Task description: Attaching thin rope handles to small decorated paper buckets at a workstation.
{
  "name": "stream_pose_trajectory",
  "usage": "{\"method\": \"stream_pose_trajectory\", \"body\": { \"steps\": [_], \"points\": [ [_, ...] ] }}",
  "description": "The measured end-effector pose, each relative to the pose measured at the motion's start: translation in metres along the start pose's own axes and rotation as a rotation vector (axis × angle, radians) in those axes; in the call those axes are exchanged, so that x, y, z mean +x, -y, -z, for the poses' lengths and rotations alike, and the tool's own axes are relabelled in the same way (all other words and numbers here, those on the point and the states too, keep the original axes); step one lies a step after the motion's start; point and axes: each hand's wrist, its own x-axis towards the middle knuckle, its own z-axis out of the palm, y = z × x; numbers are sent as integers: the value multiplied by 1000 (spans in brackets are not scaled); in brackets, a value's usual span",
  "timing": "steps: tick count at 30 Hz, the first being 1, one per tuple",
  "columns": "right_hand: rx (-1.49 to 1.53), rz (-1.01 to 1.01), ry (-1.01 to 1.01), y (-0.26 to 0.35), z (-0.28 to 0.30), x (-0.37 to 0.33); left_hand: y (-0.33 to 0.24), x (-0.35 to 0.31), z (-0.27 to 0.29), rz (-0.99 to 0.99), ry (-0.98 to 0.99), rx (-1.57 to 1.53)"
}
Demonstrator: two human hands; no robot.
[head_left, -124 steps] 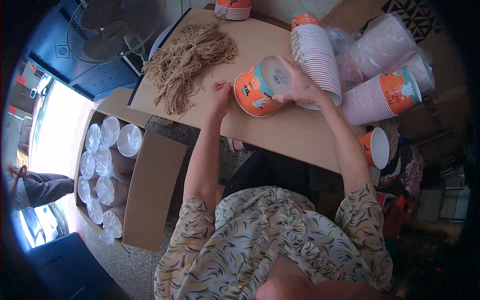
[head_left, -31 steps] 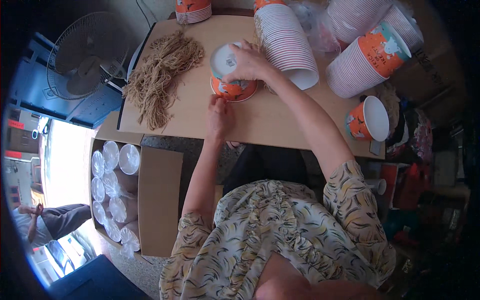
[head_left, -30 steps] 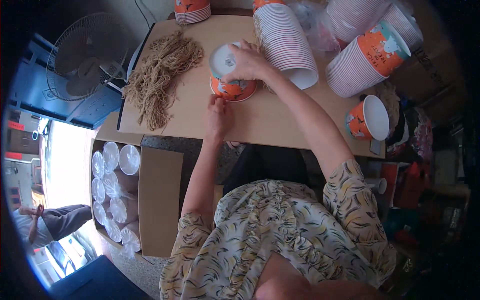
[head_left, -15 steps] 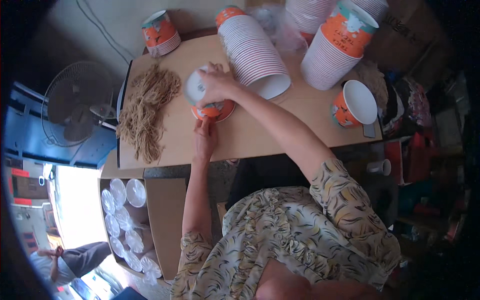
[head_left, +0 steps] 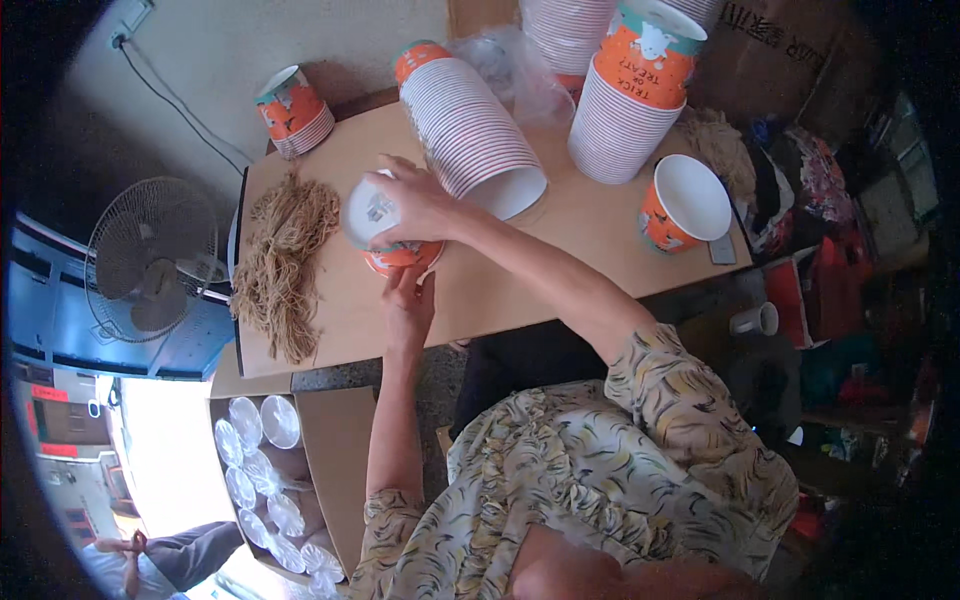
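An orange paper bucket (head_left: pixel 388 258) stands upside down on the table, its white base (head_left: pixel 360 212) facing up. My right hand (head_left: pixel 415 205) spans that base from above, thumb and fingers gripping opposite sides. At the near rim, my left hand (head_left: pixel 406 300) has its fingers pressed to the bucket; the thumb's hold is partly hidden. Just left lies a loose bundle of tan twine (head_left: pixel 285 265). Beyond my right hand a long stack of nested paper buckets (head_left: pixel 465 120) lies on its side, mouth toward me.
A tall bucket stack (head_left: pixel 625 120) stands at the back right, near a single open bucket (head_left: pixel 690 197). A short stack (head_left: pixel 295 115) sits back left. Beside the brown table (head_left: pixel 560 260) are a fan (head_left: pixel 150 260) and a carton (head_left: pixel 340 430) holding clear-wrapped round stacks. A person sits lower left.
The whole view has shifted, so the table's things appear farther left. Both hands keep their hold on the upside-down bucket, with little visible change between them.
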Motion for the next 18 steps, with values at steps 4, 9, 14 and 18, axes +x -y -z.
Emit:
{"method": "stream_pose_trajectory", "body": {
  "steps": [4, 9, 14, 18],
  "points": [
    [224, 111, -707, -28, 39, -67, -37, 18, -7, -142, -102, -66],
    [172, -335, -798, -85, 67, -131, -37, 53, -44, -171, -228, 1],
    [43, -263, -746, -120, 55, -137, -34, 71, -70, -146, -265, -4],
    [57, -295, -753, -132, 52, -137, -34, 75, -76, -118, -271, -31]
  ]
}}
